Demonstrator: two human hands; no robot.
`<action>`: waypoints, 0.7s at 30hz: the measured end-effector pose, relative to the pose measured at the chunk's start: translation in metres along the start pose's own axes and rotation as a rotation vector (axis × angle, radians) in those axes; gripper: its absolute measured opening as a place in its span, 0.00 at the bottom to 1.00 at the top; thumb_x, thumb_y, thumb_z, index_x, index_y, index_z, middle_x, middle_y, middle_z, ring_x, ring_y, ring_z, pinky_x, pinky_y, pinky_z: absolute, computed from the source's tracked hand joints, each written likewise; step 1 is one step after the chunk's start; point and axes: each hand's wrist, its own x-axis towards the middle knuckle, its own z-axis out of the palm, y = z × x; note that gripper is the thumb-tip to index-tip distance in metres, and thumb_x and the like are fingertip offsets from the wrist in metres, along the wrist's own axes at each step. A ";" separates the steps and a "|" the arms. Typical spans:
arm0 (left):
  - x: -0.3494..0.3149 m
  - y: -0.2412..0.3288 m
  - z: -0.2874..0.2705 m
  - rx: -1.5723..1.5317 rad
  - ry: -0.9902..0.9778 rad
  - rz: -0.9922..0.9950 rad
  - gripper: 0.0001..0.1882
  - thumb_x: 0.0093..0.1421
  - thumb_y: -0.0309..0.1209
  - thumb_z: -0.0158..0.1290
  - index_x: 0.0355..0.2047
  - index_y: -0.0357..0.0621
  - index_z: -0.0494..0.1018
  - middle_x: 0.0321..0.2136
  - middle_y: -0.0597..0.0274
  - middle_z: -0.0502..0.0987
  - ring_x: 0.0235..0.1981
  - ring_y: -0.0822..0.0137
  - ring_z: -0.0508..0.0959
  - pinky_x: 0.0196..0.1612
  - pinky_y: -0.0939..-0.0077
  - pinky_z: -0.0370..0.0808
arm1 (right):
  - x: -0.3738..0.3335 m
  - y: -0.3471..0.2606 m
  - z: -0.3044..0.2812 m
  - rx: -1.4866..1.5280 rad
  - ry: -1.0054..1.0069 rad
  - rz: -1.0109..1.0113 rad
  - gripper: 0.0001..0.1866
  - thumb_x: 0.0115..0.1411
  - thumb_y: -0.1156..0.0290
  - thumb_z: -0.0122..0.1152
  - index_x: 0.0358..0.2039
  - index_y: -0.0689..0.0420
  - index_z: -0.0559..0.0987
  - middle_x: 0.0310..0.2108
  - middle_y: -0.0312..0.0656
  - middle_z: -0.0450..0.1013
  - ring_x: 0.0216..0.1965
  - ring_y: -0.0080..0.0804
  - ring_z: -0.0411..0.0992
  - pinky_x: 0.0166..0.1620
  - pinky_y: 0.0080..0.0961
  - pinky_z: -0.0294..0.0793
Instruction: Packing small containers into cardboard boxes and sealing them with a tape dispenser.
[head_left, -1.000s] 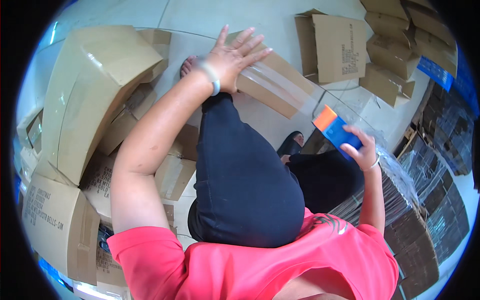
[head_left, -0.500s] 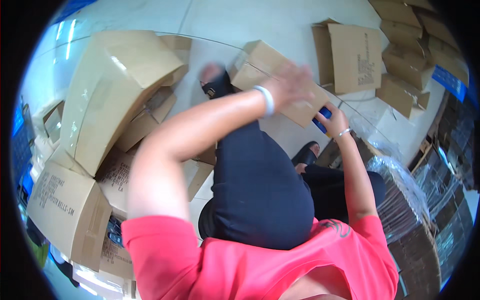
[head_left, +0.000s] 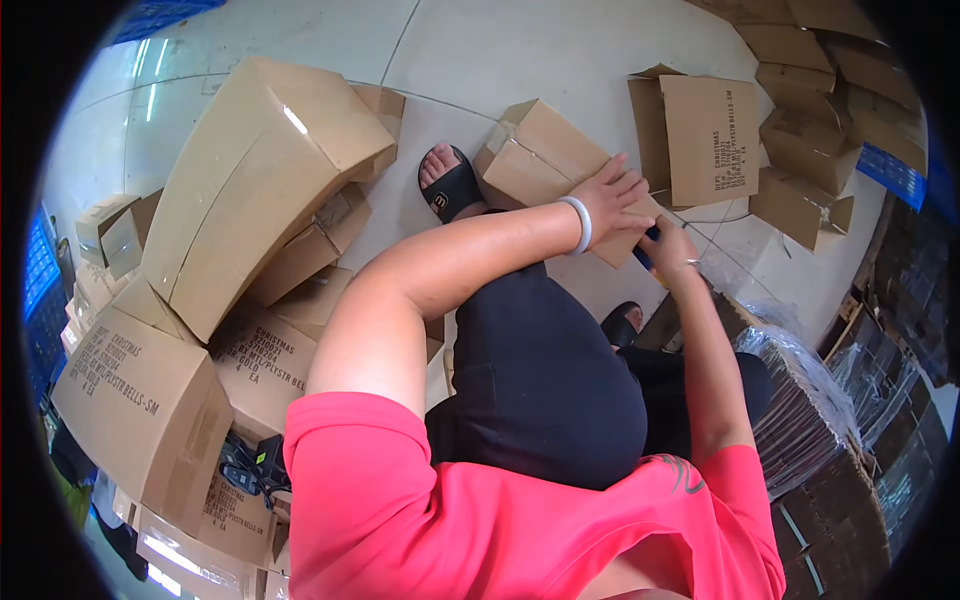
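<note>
A small closed brown carton (head_left: 558, 143) lies slantwise on the floor in front of my feet. My left hand (head_left: 608, 203), with a white band at the wrist, rests on the carton's near right part, its fingers stretched and spread. Beside that end of the carton, my right hand (head_left: 672, 248) is closed round a blue hand-held tool (head_left: 643, 258). Most of the tool is hidden by the fingers and the carton's edge, so its exact kind does not show. My right hand touches or nearly touches the carton's end.
Large brown cartons (head_left: 270, 170) are piled on my left, with a black device (head_left: 250, 465) among them. Ahead to the right stands an open carton (head_left: 710, 140), with more boxes (head_left: 810, 140) beyond. Plastic-wrapped flat cardboard (head_left: 800, 390) is stacked at my right.
My left hand has moved right and slightly nearer along the carton, coming close to my right hand. My right hand stays at the carton's end with the blue tool. The view has shifted slightly.
</note>
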 end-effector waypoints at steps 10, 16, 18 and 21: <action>-0.027 -0.066 -0.025 0.032 -0.002 -0.399 0.48 0.44 0.41 0.59 0.63 0.77 0.46 0.64 0.59 0.48 0.65 0.55 0.47 0.62 0.40 0.35 | -0.025 -0.040 -0.020 0.409 0.150 -0.211 0.19 0.52 0.56 0.60 0.41 0.54 0.77 0.37 0.49 0.75 0.41 0.47 0.73 0.45 0.35 0.70; -0.010 -0.096 -0.045 0.018 0.058 -0.690 0.50 0.42 0.42 0.60 0.63 0.75 0.45 0.64 0.57 0.48 0.65 0.55 0.45 0.62 0.40 0.36 | -0.157 0.073 -0.107 0.524 0.623 -0.077 0.15 0.56 0.66 0.60 0.42 0.59 0.77 0.38 0.44 0.75 0.40 0.29 0.72 0.46 0.24 0.68; -0.010 -0.099 -0.048 0.011 0.078 -0.739 0.52 0.41 0.43 0.62 0.64 0.74 0.45 0.64 0.57 0.48 0.64 0.55 0.47 0.62 0.40 0.38 | -0.198 0.109 -0.113 0.594 0.732 -0.041 0.14 0.57 0.68 0.59 0.42 0.62 0.77 0.40 0.41 0.74 0.41 0.26 0.71 0.47 0.22 0.68; -0.006 -0.096 -0.044 0.077 0.039 -0.751 0.54 0.39 0.44 0.63 0.64 0.74 0.43 0.63 0.55 0.48 0.63 0.52 0.49 0.61 0.39 0.41 | -0.232 0.143 -0.112 0.679 0.862 0.015 0.15 0.58 0.68 0.58 0.43 0.62 0.76 0.41 0.41 0.74 0.42 0.26 0.70 0.49 0.22 0.66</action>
